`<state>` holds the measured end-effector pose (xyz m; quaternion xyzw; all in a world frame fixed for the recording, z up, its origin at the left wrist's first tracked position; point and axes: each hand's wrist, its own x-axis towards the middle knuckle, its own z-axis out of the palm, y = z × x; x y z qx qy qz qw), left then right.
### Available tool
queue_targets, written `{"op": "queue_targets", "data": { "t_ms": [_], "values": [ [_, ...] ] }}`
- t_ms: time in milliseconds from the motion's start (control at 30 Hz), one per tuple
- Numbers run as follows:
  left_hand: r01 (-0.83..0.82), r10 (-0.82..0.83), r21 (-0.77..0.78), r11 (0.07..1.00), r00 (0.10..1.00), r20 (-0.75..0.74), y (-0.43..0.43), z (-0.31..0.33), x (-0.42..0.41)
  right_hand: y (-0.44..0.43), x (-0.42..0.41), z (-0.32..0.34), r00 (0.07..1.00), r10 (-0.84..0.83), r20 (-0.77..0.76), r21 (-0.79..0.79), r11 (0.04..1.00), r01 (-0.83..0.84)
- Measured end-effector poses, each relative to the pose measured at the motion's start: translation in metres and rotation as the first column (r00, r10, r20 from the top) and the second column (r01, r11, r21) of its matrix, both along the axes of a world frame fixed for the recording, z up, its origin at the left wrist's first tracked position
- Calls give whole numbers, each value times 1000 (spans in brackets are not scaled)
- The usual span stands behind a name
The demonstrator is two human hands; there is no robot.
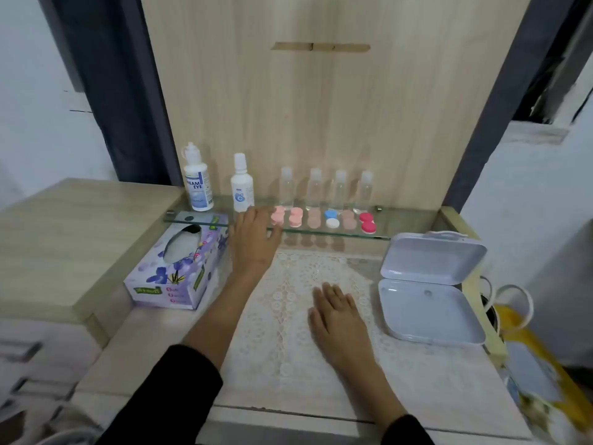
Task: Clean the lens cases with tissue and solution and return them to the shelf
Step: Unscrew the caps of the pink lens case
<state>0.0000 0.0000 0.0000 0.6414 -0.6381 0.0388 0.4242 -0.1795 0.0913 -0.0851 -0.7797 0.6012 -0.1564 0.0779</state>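
Pink lens case [278, 216], long axis twelve-to-six, is touched at one o'clock by spread left hand [253, 242]; right hand [337, 313] laid flat, farther.

open white box [430, 311] beside lace mat [288, 300].

L hand [253, 242] stretched fwd, palm down, fingers loosely spread; R hand [335, 311] lies flat, palm down, fingers together, empty.

shelf [401, 220]: clear glossy glass | mat [288, 300]: lace cloth | box [430, 303]: smooth plastic
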Motion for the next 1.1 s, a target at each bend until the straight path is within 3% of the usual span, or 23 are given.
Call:
{"op": "queue_targets", "data": {
  "t_ms": [100,200,400,500,667,900,1100],
  "values": [
    [-50,30,114,992,986,165,-11,5,2,1,-1,3,999,2,47,-26,1000,-1],
    [-65,36,136,989,979,201,-15,5,3,-1,-2,7,996,16,84,-35,999,-13],
    [17,-17,6,1000,1000,11,-10,-3,10,-7,-8,15,929,-44,368,-94,992,84],
    [55,-67,-107,993,992,-106,7,-18,14,-7,-10,15,899,-47,435,-91,991,96],
    [226,-244,-146,963,962,-122,44,-61,18,-9,-11,6,916,-49,398,-68,994,83],
    [536,-511,144,832,841,-177,66,-79,24,-10,-11,1,934,-39,356,-113,990,84],
    [569,-550,179,802,822,-151,65,-89,25,-11,-11,-1,934,-19,358,-113,992,63]
  ]
}}
